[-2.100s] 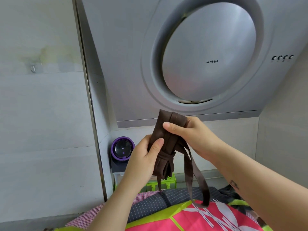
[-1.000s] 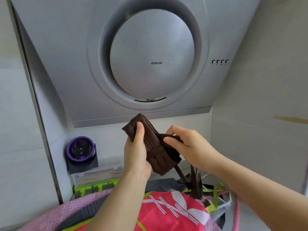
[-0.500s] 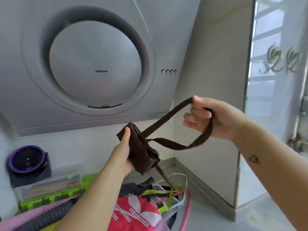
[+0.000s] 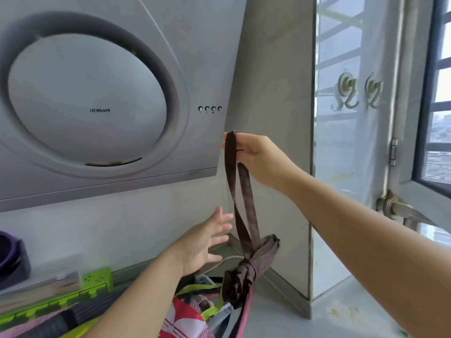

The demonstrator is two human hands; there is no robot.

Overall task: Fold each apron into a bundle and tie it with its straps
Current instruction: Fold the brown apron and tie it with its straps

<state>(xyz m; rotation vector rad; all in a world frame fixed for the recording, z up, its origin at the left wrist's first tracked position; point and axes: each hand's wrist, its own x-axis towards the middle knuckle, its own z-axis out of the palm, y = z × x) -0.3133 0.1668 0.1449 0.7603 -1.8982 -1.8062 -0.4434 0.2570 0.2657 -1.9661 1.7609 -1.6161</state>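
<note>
A brown apron bundle (image 4: 251,267), rolled and tied round its middle, hangs in the air from its brown strap loop (image 4: 240,189). My right hand (image 4: 256,157) pinches the top of that loop, raised near the corner of the range hood. My left hand (image 4: 205,242) is spread with straight fingers just left of the bundle, apart from it and holding nothing. Below lie more aprons in a heap: a red and white one (image 4: 185,318) with lime-green trim and a dark striped one (image 4: 61,318).
A grey range hood (image 4: 97,93) fills the upper left. A tiled wall corner (image 4: 275,118) stands behind the bundle. A window with hooks (image 4: 358,91) is at right. A green block (image 4: 97,281) and a purple-topped appliance (image 4: 9,254) sit at the left.
My left hand let go of the bundle and opened. My right hand turned the strap loop upright, so the bundle dropped and now dangles from it. The view swung right.
</note>
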